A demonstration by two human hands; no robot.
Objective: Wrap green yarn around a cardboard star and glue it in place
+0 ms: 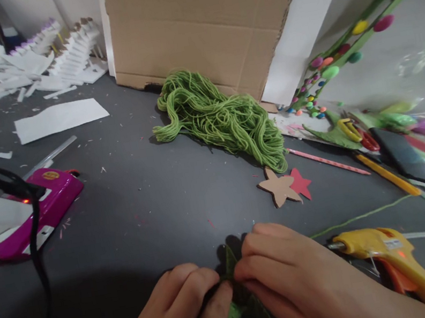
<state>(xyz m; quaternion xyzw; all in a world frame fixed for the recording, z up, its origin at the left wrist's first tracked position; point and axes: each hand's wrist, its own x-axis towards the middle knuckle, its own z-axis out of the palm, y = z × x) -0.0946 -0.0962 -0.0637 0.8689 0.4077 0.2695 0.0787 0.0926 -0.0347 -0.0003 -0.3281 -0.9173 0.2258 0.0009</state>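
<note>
At the bottom middle, my left hand (191, 303) and my right hand (283, 266) pinch a small green pointed piece (229, 258) between their fingertips. Most of that piece is covered by my fingers, so its full shape is hidden. From behind my right hand a green yarn strand (353, 222) runs off to the right. A yellow hot glue gun (381, 242) lies just right of my right hand, with a glue stick in its back end. Beyond my hands a cardboard star (278, 187) overlaps a red star (301, 183) on the grey table (140, 192).
A green yarn skein (222, 119) lies before a cardboard sheet (204, 14). At left are a magenta device (58, 190) with a black cable (42, 274) and white paper scraps (61, 119). A pink pencil (329, 161), a yellow cutter (388, 173) and scissors (366, 138) lie right.
</note>
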